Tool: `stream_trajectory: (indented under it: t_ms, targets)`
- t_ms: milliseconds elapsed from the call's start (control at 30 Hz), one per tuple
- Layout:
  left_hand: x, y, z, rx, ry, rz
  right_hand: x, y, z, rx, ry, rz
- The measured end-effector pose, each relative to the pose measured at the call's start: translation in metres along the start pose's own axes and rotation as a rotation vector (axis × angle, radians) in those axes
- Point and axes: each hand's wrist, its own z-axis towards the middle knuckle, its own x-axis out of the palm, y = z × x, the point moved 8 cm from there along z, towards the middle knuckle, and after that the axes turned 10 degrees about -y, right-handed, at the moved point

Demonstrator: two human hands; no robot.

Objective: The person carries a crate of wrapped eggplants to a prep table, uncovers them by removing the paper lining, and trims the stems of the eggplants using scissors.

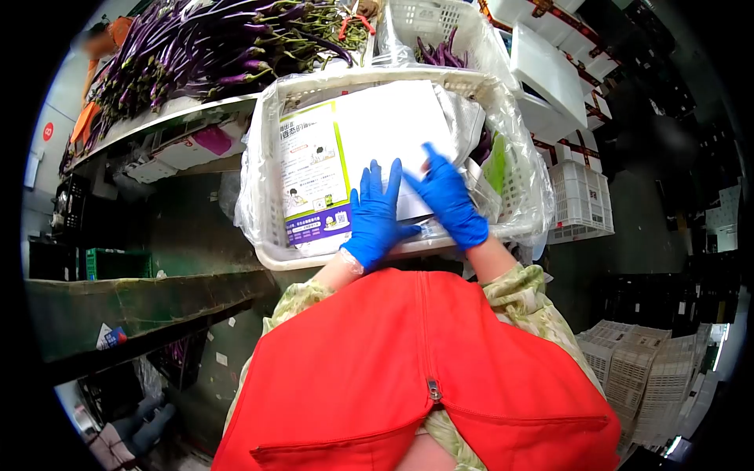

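Both my hands wear blue gloves and rest over a white plastic crate (318, 261) lined with clear film. My left hand (375, 210) lies with fingers spread on the paper sheets, beside a printed sheet (302, 169) with a green border and purple foot. To its right, my right hand (449, 196) has its fingers stretched out over the edge of a blank white sheet (393, 114), holding nothing I can see. Crumpled grey paper (468, 118) lines the crate's right side. Something green (495, 166) and a dark purple bit of eggplant (481, 146) show there; the sheets hide the other contents.
Long purple eggplants (204, 51) heap on the table at upper left, near a red-handled tool (353, 28). Behind stands another white crate (404, 27) with a few eggplants (444, 52). Foam boxes (550, 67) and a basket (580, 196) stand right. A person's orange sleeve (85, 125) shows far left.
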Motion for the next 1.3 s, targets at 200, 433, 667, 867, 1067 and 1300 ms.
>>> stream_trajectory:
  t_ms: [200,433,667,867,1067,1300]
  targets:
    - [0.009,0.015,0.016,0.112,0.016,0.111,-0.042,-0.075,0.040,0.224,0.072,-0.386]
    - [-0.051,-0.001,0.046,0.454,-0.458,0.074,-0.027,-0.058,0.094,0.206,0.218,0.373]
    - [-0.203,-0.028,0.139,0.495,-0.823,0.158,-0.104,0.060,0.160,-0.120,-0.011,0.588]
    - [-0.233,-0.164,0.086,1.323,-0.702,0.246,-0.150,0.096,0.159,-0.881,-0.401,0.179]
    - [-0.250,-0.247,0.096,1.236,-0.231,-0.781,-0.246,0.055,0.180,-0.365,-0.271,0.947]
    - [-0.175,-0.346,0.106,0.921,0.331,-1.547,-0.403,-0.051,0.081,-0.250,-0.517,0.977]
